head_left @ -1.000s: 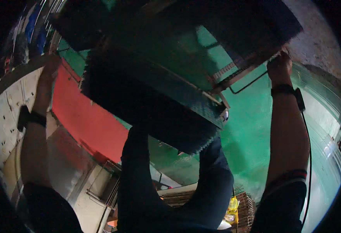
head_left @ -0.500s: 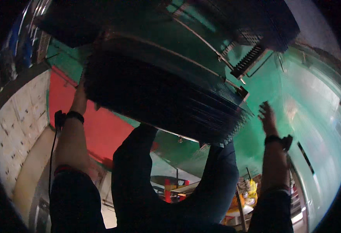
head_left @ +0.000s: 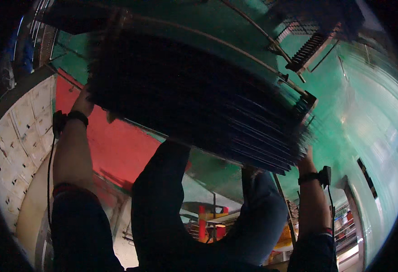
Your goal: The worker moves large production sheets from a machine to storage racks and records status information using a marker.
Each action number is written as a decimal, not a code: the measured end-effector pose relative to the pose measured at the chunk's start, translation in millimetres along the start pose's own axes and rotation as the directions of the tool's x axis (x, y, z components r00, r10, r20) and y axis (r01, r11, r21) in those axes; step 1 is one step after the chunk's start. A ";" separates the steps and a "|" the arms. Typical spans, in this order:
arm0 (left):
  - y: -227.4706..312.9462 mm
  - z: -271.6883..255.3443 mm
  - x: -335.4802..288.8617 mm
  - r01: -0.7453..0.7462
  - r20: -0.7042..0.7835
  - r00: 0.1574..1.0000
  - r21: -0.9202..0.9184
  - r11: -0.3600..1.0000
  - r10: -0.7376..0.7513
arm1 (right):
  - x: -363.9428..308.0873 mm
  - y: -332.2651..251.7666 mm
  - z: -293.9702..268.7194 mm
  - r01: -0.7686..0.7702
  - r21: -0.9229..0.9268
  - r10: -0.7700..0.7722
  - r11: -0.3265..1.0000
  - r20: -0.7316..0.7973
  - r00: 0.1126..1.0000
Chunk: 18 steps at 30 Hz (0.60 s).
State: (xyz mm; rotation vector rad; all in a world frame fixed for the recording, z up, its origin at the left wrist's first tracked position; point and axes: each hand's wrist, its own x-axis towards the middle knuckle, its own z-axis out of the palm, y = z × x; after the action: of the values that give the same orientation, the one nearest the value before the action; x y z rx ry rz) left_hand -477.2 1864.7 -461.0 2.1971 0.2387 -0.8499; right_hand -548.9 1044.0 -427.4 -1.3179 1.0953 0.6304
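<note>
Left hand [head_left: 84, 101], right hand [head_left: 305, 159]: fingers hidden at ends of dark, thin-layered rectangular stack [head_left: 262, 140]; I cannot tell the grip. Brownish metal-rod rack [head_left: 294, 84] apparently holds it, interior lost in shadow.

One stack [head_left: 176, 90], two arms [head_left: 74, 158], two legs [head_left: 158, 195]
Two wristbands [head_left: 77, 117], one per arm; two cables [head_left: 49, 181], likewise one per arm; one red patch [head_left: 122, 145]; one toothed bar [head_left: 310, 50] clearly seen; one dark mass [head_left: 319, 16] at upper right, another [head_left: 74, 21] at upper left, both too dim to sort by kind; the stack's layers [head_left: 262, 140] several, too dark and blurred to count.
</note>
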 end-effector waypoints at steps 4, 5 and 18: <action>-10.5 -13.9 -10.7 -0.096 -0.018 0.995 -0.300 0.949 0.095 | -25.9 -23.8 -33.3 0.303 -0.020 -0.297 0.953 0.153 0.943; 14.6 11.6 -2.0 -0.118 -0.005 0.992 -0.330 0.937 0.123 | -37.2 -36.2 -39.0 0.318 -0.044 -0.311 0.947 0.120 0.943; 194.4 -48.7 -163.0 0.408 0.043 0.905 -0.374 0.833 -0.424 | -237.6 -150.9 -83.2 0.326 -0.104 -0.342 0.940 -0.286 0.895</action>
State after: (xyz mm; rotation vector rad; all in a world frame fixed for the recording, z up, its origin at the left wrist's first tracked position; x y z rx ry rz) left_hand -497.0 1778.4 -218.3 1.8222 0.8587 -0.9007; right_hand -534.0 983.8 -140.4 -1.6423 1.0612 0.2055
